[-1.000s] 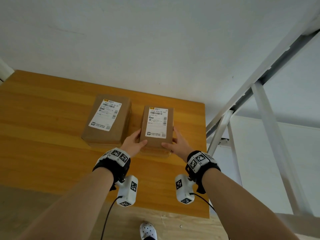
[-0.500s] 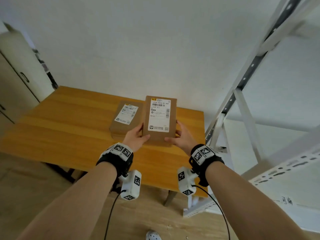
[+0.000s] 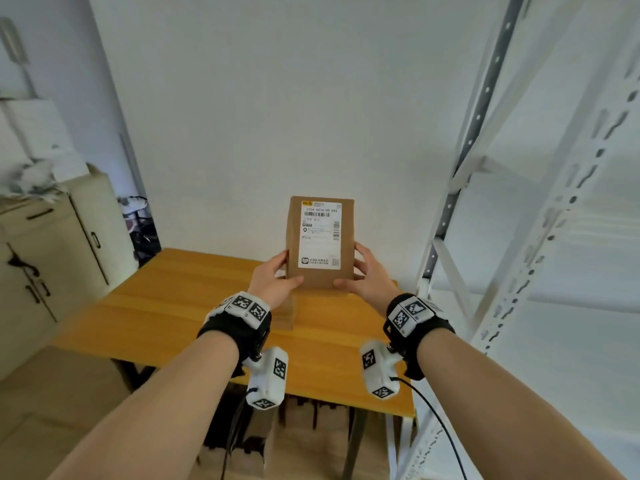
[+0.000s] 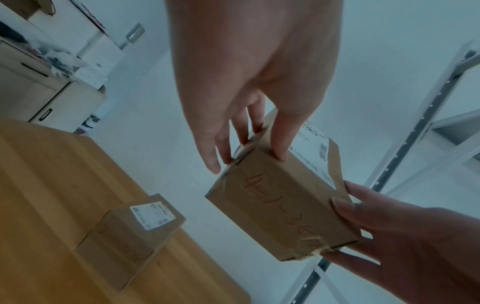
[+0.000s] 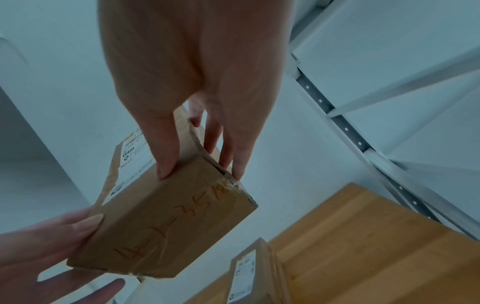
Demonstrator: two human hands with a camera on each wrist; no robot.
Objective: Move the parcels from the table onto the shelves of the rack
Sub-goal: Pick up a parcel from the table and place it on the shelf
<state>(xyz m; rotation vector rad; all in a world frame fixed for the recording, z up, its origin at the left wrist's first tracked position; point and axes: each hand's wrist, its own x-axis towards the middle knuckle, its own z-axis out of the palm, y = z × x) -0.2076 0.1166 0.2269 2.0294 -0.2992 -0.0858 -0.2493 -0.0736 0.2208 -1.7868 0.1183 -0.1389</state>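
A brown cardboard parcel point(image 3: 322, 242) with a white shipping label hangs in the air above the wooden table point(image 3: 166, 306). My left hand point(image 3: 277, 280) grips its lower left edge and my right hand point(image 3: 363, 275) grips its lower right edge. In the left wrist view the parcel point(image 4: 280, 207) shows handwritten numbers on its near end, with my left hand's fingers point(image 4: 281, 142) on its corner. The right wrist view shows the same parcel point(image 5: 166, 222) pinched between thumb and fingers. A second parcel point(image 4: 132, 228) lies on the table, mostly hidden behind my left hand in the head view.
The white metal rack point(image 3: 540, 216) stands to the right, its perforated uprights close to my right arm. A beige cabinet point(image 3: 52, 265) stands at the left. Cardboard boxes point(image 3: 311, 441) sit under the table.
Both hands have lifted the parcel up off the table and higher in front of the wall. The view has tilted upward, bringing more of the rack and the cabinet into sight.
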